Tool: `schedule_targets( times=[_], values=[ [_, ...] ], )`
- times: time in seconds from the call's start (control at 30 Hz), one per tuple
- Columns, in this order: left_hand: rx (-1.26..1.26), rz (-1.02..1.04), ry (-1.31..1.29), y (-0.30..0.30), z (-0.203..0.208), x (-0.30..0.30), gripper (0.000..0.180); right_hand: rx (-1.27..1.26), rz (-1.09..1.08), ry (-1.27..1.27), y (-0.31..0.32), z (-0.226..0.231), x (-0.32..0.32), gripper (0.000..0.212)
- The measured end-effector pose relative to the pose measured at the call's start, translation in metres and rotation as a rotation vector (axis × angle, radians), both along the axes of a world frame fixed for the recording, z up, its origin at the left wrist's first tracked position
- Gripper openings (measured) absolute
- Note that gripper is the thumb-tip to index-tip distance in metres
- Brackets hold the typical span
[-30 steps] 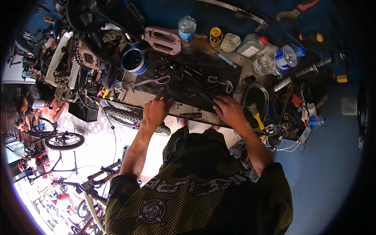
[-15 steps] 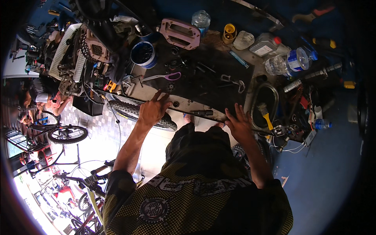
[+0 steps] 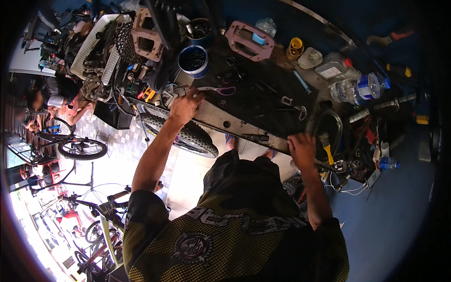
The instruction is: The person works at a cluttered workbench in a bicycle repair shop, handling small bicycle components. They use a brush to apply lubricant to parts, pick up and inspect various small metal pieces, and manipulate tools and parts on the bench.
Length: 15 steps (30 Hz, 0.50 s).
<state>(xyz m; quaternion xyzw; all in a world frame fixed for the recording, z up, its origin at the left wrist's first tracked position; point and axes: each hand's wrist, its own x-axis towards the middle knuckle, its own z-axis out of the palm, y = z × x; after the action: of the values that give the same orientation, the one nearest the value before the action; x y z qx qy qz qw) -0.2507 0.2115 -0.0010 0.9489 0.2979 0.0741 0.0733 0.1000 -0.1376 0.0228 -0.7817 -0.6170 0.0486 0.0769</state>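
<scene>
My left hand (image 3: 184, 107) is at the bench's front edge, fingers bent and drawn together over the blade end of the purple-handled scissors (image 3: 221, 90). What those fingers hold, if anything, is hidden. Just left of it lie metal tools (image 3: 171, 95). My right hand (image 3: 303, 148) grips the front edge of the bench (image 3: 244, 129) farther right, its fingers curled. Between the hands, a dark cylindrical tool (image 3: 256, 137) and a small black ring (image 3: 226, 124) lie along the edge. A dark mat (image 3: 263, 101) carries a metal clip-shaped tool (image 3: 295, 107) and small parts.
Behind the scissors stands a blue-rimmed tub (image 3: 193, 61) of dark stuff; a pink pedal (image 3: 250, 41) lies farther back. Plastic bottles (image 3: 357, 88) and a yellow-handled brush (image 3: 326, 148) are at the right. A bicycle tyre (image 3: 197, 138) sits below the bench. People (image 3: 61, 101) are at far left.
My left hand has reached forward to the scissors' blade end and its fingers have drawn in. My right hand's spread fingers have curled at the bench edge. The whole view has shifted.
</scene>
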Motion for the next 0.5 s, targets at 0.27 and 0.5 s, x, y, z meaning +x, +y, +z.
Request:
schedule_targets(
  times=[0.27, 0.5],
  values=[
    [-0.071, 0.104, -0.261, 0.034, 0.036, 0.039, 0.013, 0.148, -0.239, 0.109, 0.045, 0.029, 0.043, 0.014],
    [-0.055, 0.067, -0.203, 0.042, 0.060, 0.044, 0.013, 0.215, -0.273, 0.152, 0.050, 0.049, 0.053, 0.013]
  ],
)
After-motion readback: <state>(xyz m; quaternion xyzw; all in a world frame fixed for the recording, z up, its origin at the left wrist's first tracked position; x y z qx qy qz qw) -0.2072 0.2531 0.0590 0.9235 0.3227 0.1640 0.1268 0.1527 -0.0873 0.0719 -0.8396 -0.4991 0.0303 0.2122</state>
